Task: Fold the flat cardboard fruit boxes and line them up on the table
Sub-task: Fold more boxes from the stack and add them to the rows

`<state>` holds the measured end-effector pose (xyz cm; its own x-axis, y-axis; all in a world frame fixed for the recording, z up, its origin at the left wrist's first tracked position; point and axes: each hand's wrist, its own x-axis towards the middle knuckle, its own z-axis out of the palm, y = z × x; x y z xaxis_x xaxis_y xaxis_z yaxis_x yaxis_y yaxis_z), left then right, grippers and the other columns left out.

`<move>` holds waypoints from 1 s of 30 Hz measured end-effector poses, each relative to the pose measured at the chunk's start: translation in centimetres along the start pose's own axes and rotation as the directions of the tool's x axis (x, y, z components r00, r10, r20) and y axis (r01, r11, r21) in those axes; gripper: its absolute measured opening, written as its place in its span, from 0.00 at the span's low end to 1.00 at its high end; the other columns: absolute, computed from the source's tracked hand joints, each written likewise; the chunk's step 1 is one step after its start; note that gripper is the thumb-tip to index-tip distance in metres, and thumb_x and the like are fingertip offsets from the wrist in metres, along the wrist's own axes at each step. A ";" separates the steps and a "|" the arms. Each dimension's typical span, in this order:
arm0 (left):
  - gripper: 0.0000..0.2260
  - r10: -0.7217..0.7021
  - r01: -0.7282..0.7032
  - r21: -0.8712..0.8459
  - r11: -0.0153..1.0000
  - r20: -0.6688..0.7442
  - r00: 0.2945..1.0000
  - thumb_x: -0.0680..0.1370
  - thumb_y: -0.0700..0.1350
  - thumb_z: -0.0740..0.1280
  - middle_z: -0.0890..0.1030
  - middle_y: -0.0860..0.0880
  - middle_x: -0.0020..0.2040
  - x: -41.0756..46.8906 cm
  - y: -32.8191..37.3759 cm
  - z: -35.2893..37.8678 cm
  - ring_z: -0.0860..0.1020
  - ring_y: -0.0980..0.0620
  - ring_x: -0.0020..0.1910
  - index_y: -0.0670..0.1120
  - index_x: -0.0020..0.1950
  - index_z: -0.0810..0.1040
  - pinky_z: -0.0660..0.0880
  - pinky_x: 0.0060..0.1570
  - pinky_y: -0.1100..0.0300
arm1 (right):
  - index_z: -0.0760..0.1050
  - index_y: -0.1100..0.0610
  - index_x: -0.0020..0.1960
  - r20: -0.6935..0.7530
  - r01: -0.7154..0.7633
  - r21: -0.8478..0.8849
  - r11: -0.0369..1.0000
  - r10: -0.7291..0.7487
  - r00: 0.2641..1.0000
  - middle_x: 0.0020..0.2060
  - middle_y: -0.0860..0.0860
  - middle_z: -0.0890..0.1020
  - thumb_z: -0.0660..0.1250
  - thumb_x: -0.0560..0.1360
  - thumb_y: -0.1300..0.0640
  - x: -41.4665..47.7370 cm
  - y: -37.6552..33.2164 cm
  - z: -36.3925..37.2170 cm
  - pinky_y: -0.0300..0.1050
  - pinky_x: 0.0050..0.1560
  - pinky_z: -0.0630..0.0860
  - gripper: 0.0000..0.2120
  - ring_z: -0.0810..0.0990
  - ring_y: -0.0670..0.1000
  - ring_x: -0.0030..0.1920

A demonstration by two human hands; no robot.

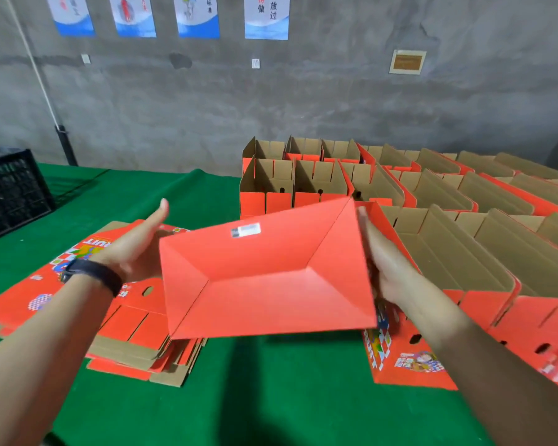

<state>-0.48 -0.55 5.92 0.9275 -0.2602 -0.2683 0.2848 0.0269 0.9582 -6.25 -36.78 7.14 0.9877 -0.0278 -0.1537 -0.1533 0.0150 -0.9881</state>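
- The fruit box [268,272] is held up off the surface, dead centre, popped into shape with its red locked bottom turned toward the camera. There's a little barcode sticker [245,230] near its top edge.
- Both hands clamp it from the sides. The left hand [136,249] lies flat on the 9 o'clock wall, and the right hand [387,268] has its fingers straight up the 3 o'clock wall. Neither curls round anything, it's just palm pressure. Some of the left fingers are hidden behind the card, so I can't vouch for those.
- Handling-wise, I'd guess it's light corrugated card: stiff across the panels, floppy at the creases. The interlocked bottom flaps look like the weak spot, so I wouldn't push there.
- Best hold is probably what's shown, on the short side walls near the corners. Squeezing mid-panel would likely bow it. The printed finish looks smooth, so maybe a bit slippery.
- At 8 o'clock from it sits the stack of flat boxes [136,333], still to do.
- From 1 to 4 o'clock are rows of folded boxes [464,201], open tops up. An open spot beside the near row looks like the obvious place to set it.
- Everything sits on a green surface [271,397], with a black crate [10,191] way off at 10 o'clock.
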 end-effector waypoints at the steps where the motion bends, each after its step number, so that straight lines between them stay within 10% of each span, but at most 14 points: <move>1: 0.32 -0.024 0.024 0.002 1.000 -0.016 1.000 0.71 0.66 0.57 0.82 0.40 0.51 -0.1 -0.5 0.1 0.82 0.43 0.44 0.40 0.53 0.83 0.74 0.45 0.54 | 0.65 0.38 0.71 0.007 0.040 0.003 0.999 -0.040 0.999 0.62 0.42 0.72 0.67 0.61 0.26 -0.3 0.0 0.2 0.46 0.59 0.74 0.41 0.75 0.46 0.61; 6: 0.18 -0.061 0.061 0.049 0.997 -0.012 0.998 0.75 0.38 0.61 0.81 0.41 0.54 0.4 -4.1 0.0 0.81 0.49 0.40 0.36 0.65 0.73 0.78 0.40 0.59 | 0.54 0.46 0.77 0.006 0.077 -0.150 0.986 -0.077 0.997 0.75 0.46 0.60 0.71 0.43 0.22 -1.4 1.2 0.4 0.45 0.68 0.63 0.68 0.65 0.45 0.70; 14: 0.22 -0.092 0.095 0.037 0.995 -0.080 0.993 0.68 0.29 0.64 0.83 0.44 0.53 2.7 -8.6 1.6 0.80 0.48 0.49 0.40 0.61 0.74 0.77 0.45 0.58 | 0.53 0.44 0.76 -0.008 0.139 -0.521 0.843 -0.167 0.986 0.73 0.54 0.60 0.67 0.44 0.23 -1.6 1.4 -0.9 0.58 0.72 0.61 0.65 0.58 0.54 0.74; 19: 0.23 -0.069 0.075 0.050 0.996 -0.119 0.990 0.73 0.24 0.61 0.80 0.47 0.53 4.2 -9.6 3.6 0.80 0.49 0.45 0.42 0.64 0.71 0.76 0.40 0.57 | 0.41 0.35 0.76 0.197 0.203 -0.507 0.838 -0.116 0.974 0.74 0.42 0.60 0.77 0.49 0.30 -1.8 2.8 -3.3 0.52 0.71 0.63 0.66 0.58 0.46 0.74; 25: 0.08 0.040 -0.040 -0.011 0.999 -0.039 0.998 0.81 0.46 0.60 0.81 0.48 0.48 5.5 -7.8 11.1 0.78 0.48 0.44 0.47 0.57 0.75 0.76 0.43 0.54 | 0.44 0.25 0.71 0.088 0.404 -0.625 0.668 -0.454 0.887 0.63 0.41 0.63 0.80 0.54 0.52 -2.0 8.4 -2.5 0.47 0.55 0.74 0.61 0.70 0.43 0.43; 30: 0.30 -0.081 0.089 -0.087 0.992 0.092 0.992 0.77 0.67 0.50 0.73 0.48 0.65 5.8 -6.2 15.3 0.72 0.43 0.59 0.49 0.69 0.71 0.73 0.52 0.47 | 0.34 0.22 0.66 0.227 0.433 -0.766 0.474 -0.431 0.873 0.58 0.39 0.55 0.72 0.70 0.62 -2.5 14.4 -1.0 0.32 0.58 0.64 0.56 0.72 0.41 0.54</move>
<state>-0.53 -17.02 -0.06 0.8751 -0.3489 -0.3352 0.3866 0.0874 0.9181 -10.98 -37.45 -6.76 0.9354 0.1964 0.2941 0.3327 -0.7707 -0.5434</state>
